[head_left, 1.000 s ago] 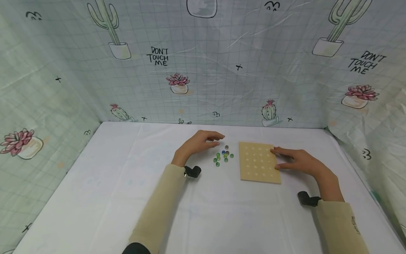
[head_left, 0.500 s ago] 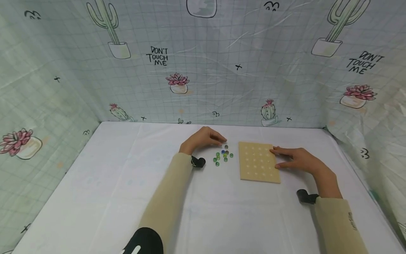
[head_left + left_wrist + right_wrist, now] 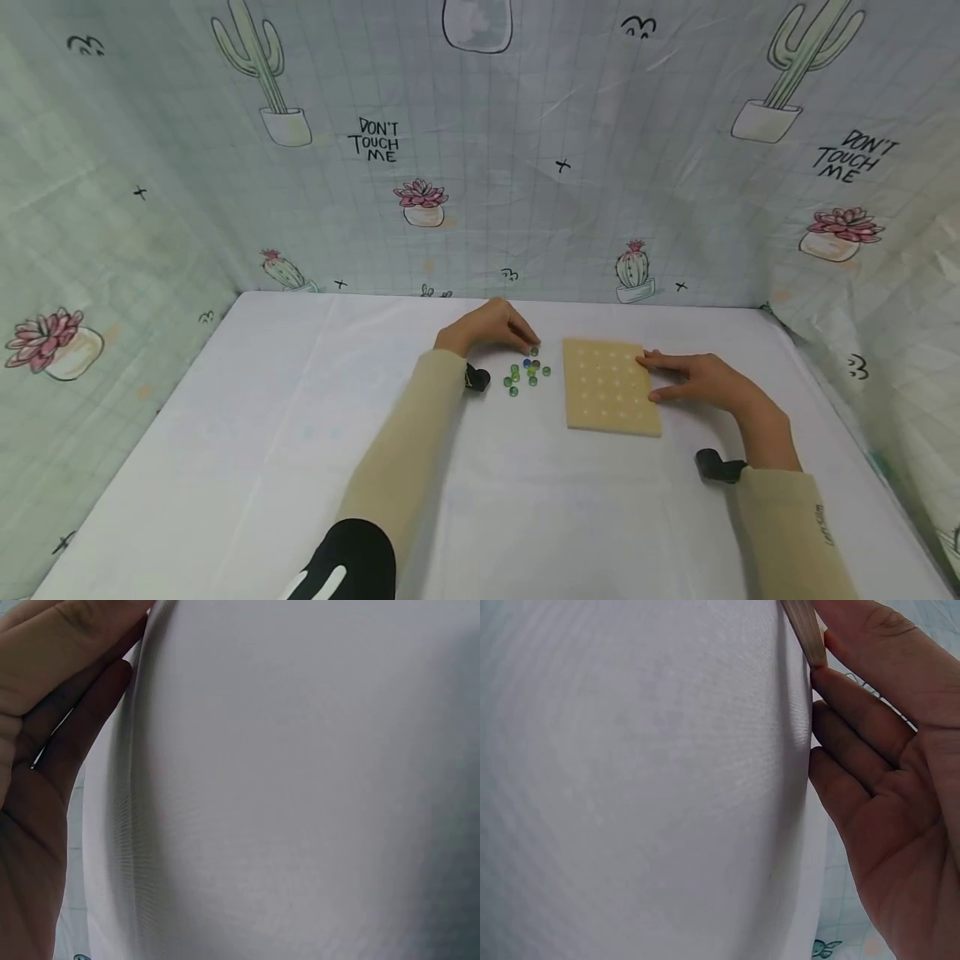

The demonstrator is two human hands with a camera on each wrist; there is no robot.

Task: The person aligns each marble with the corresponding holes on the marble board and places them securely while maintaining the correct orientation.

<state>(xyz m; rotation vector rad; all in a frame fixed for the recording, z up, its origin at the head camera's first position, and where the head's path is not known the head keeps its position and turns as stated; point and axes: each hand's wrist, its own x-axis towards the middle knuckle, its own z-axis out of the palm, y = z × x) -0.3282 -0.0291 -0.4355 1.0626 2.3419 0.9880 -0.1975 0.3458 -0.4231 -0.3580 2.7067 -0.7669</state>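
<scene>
A square pale wooden board (image 3: 588, 408) with rows of small round dimples lies flat on the white table. My right hand (image 3: 708, 385) rests at the board's right side, its thumb and forefinger spread along that edge. In the right wrist view, the board's edge (image 3: 808, 634) shows by the thumb and fingertip. Left of the board lies a loose group of glass marbles (image 3: 515, 369), mostly green, one blue. My left hand (image 3: 491, 325) reaches over from behind them, with thumb and forefinger pinching a greyish marble (image 3: 534, 351) at the group's far side. The left wrist view hides these fingertips.
A white cloth (image 3: 247, 433) covers the table. Patterned sheeting (image 3: 480, 217) with cacti stands behind and at both sides. Black wrist cameras (image 3: 477, 378) sit on both wrists, close over the cloth; the left one is just left of the marbles.
My left hand has moved right and its fingers have come down onto the far greyish marble, closing together. My right hand stays at the board's edge. The view has tilted slightly.
</scene>
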